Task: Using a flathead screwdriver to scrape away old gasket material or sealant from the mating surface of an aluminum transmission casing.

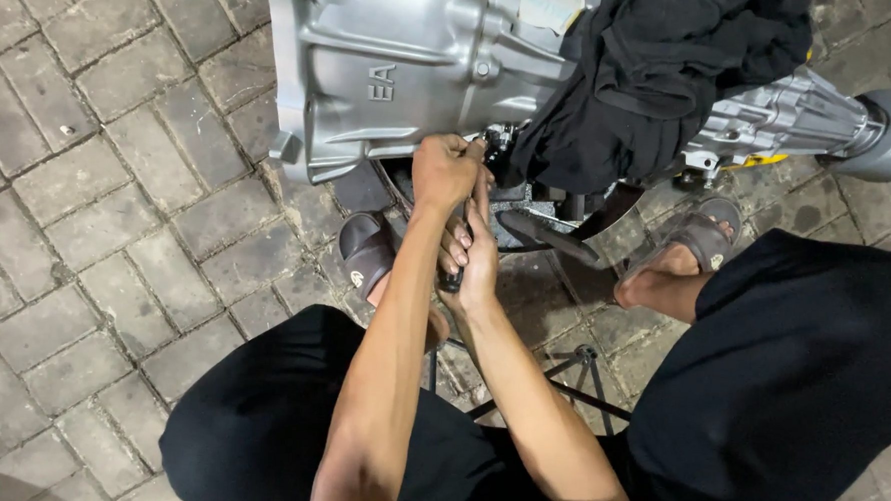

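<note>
Left hand fisted at silver gearbox underside, right hand gripping dark tool handle, apparently below.

- Black cloth: draped over the paving's upper right area.
- Grey brick paving (interlocking blocks).
- Dark sandals: resting on the paving, centre.

Tool mostly hidden inside both hands' fingers; gearbox cut off by top edge
</note>
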